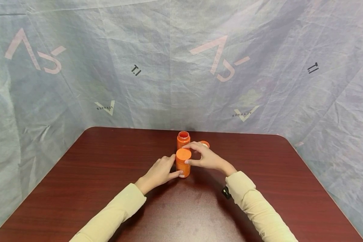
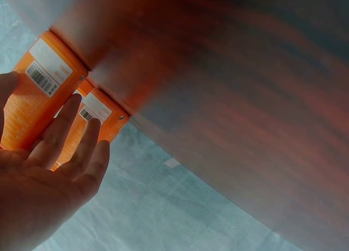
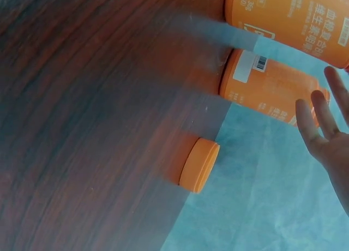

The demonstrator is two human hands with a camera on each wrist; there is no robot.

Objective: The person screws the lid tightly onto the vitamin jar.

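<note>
An orange bottle (image 1: pixel 183 169) with its cap (image 1: pixel 183 154) on stands upright near the middle of the table. My left hand (image 1: pixel 158 171) holds its body from the left, thumb low on the near side and fingers along the far side. From the right, my right hand (image 1: pixel 209 159) holds the cap between thumb and fingers. Directly behind stands a second orange bottle (image 1: pixel 181 143), its mouth uncovered. A loose orange cap (image 3: pixel 199 165) lies on the table to the right of that bottle, partly behind my right hand in the head view. White barcode labels show on both bottles in the left wrist view.
The dark red wooden table (image 1: pixel 115 151) has rounded far corners. Grey printed cloth (image 1: pixel 169 84) hangs behind it and along both sides. A small black device (image 1: pixel 226 192) sits under the right sleeve at the wrist.
</note>
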